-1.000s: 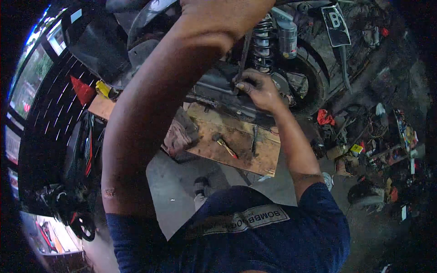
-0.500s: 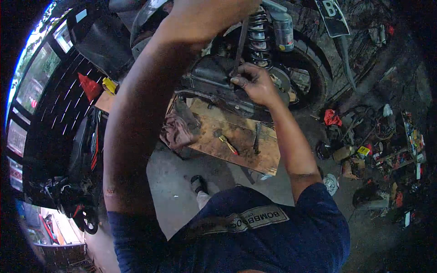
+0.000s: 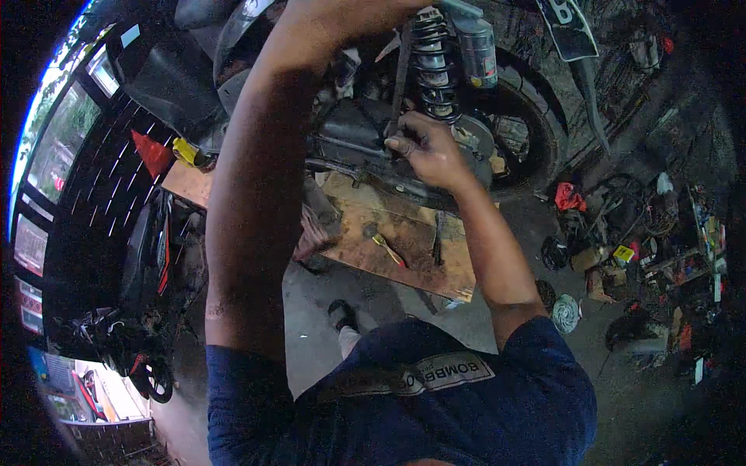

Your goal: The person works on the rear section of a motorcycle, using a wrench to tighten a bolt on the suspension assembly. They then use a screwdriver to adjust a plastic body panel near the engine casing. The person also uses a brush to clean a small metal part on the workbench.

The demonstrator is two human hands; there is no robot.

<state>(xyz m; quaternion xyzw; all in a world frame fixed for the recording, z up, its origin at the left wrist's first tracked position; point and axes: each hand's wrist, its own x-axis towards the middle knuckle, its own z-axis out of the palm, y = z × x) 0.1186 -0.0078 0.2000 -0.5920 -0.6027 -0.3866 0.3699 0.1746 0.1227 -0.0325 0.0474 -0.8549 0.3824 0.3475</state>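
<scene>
A dark motorcycle [image 3: 350,128] stands crosswise in front of the person, its rear end toward the right. Along its near side runs a low, stained wooden tabletop [image 3: 361,256], partly covered by the person's left arm.

The left arm [image 3: 252,179] climbs from its dark blue sleeve across the motorcycle's front part, then bends to the right along the upper edge of the view. The right arm [image 3: 497,248] is more extended, slanting up and inward over the right end of the tabletop toward the motorcycle's side.

The rear wheel [image 3: 553,132] lies to the right of the right hand [image 3: 427,151]. The coil-spring shock absorber [image 3: 437,66] rises upright just above that hand, a silver canister [image 3: 482,58] beside it. A dark bar [image 3: 402,70] runs down left of the spring to the hand.

A crumpled cloth [image 3: 317,225] sits next to the left arm, and on the tabletop lie a long dark tool [image 3: 437,241] and a smaller yellow-handled tool [image 3: 388,250], apart.

The right hand is turned inward, its fingers bent and the thumb near them at the bar's lower end; whether they clamp it, I cannot tell. The left hand's fingers are out of view, their state unknown.
</scene>
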